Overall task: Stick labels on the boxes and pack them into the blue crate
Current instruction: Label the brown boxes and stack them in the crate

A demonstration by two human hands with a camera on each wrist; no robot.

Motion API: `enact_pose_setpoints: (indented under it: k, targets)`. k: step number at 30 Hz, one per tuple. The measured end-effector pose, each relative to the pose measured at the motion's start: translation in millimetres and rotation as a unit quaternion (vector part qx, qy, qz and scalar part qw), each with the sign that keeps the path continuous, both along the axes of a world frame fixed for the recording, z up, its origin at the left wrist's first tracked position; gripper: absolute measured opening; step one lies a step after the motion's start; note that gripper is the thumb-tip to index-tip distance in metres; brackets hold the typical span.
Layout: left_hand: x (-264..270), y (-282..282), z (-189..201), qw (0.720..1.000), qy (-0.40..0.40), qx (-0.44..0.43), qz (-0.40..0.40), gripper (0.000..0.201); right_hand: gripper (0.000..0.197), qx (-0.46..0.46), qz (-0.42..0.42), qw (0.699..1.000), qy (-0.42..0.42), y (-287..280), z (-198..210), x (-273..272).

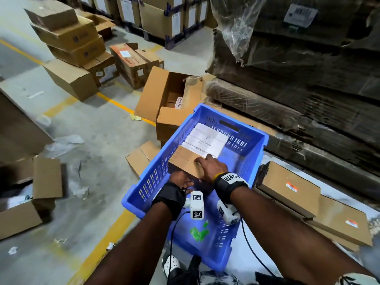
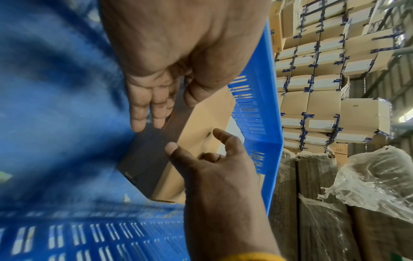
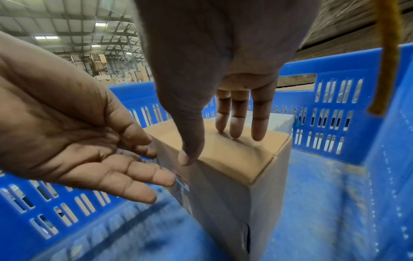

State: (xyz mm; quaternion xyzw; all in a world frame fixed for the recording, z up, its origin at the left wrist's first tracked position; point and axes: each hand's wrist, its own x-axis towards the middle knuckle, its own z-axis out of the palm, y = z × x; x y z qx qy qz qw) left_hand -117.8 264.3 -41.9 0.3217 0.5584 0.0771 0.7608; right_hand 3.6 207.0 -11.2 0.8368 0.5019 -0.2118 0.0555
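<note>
Inside the blue crate (image 1: 249, 140), a brown box (image 1: 186, 162) stands on the floor against the left wall, just in front of a row of white-topped boxes (image 1: 206, 139). Right hand (image 1: 209, 167): laid on the box top, fingers (image 3: 239, 116) straight and together, tips pressing the cardboard, thumb at the near edge. Left hand (image 1: 181, 181): palm open, fingers (image 3: 134, 169) loosely spread, tips touching the near side face of the box at a label (image 3: 182, 183). Green scraps (image 1: 199, 232) lie on the crate's near floor. Outside, an open carton (image 1: 164, 95) sits beyond the crate; flat cartons (image 1: 292, 188) lie to its right.
</note>
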Motion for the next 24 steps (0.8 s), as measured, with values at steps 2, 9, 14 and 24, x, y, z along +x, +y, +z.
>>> enact_pose_setpoints:
  k: [2,9,14,24]
  targets:
    - [1.6,-3.0,3.3,1.0,-0.002,0.0,0.006,0.026,0.076,0.011,-0.007,1.0,-0.001,-3.2,3.3,1.3]
    - [8.0,-12.2,8.9,0.999,0.018,0.045,0.022,0.011,0.053,0.093,-0.024,0.995,-0.014,-28.5,31.0,21.5]
    - [51.3,-49.8,55.5,0.986,-0.048,0.159,0.036,0.018,0.033,0.183,-0.104,0.978,0.004,-75.1,51.3,54.6]
    - [167.0,-176.2,69.1,0.937,-0.045,0.251,-0.24,0.035,0.035,0.204,-0.302,0.931,-0.031,-219.8,34.5,138.8]
